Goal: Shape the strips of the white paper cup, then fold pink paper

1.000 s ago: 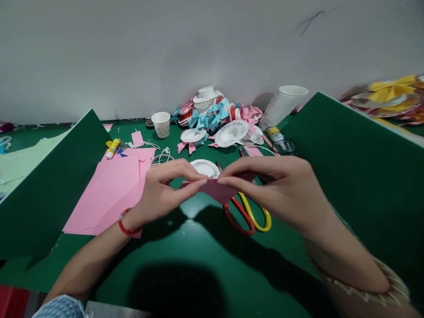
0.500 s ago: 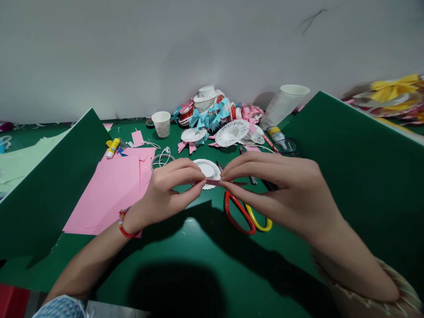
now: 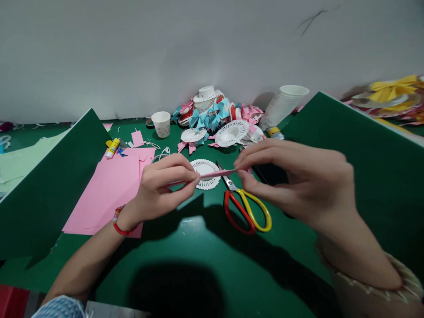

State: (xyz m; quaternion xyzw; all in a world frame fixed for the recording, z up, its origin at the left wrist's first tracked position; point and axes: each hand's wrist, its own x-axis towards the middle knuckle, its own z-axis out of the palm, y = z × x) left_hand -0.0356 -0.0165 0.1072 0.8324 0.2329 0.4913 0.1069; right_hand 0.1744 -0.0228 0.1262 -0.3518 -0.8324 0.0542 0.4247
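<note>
A narrow pink paper strip (image 3: 217, 174) is stretched between my two hands above the table. My left hand (image 3: 168, 187) pinches it toward its left part, thumb against fingers. At the other side my right hand (image 3: 294, 181) pinches it between thumb and fingertips. Below the strip lies a white paper disc with a slitted, frilled rim (image 3: 208, 183), partly covered by the strip and my left hand. Scissors (image 3: 248, 207) with one red and one yellow handle lie on the table between my hands, blades pointing away.
Pink paper sheets (image 3: 109, 194) and a glue stick (image 3: 113, 148) lie at left. Behind stand a paper cup (image 3: 161, 124), a heap of paper-cup hats with bows (image 3: 212, 112) and a leaning cup stack (image 3: 285, 106). Green boards (image 3: 59, 172) flank the green table (image 3: 198, 247).
My hands have moved apart, the right one farther to the right and the left slightly left. More of the pink strip shows between them, and the scissors' blades are uncovered.
</note>
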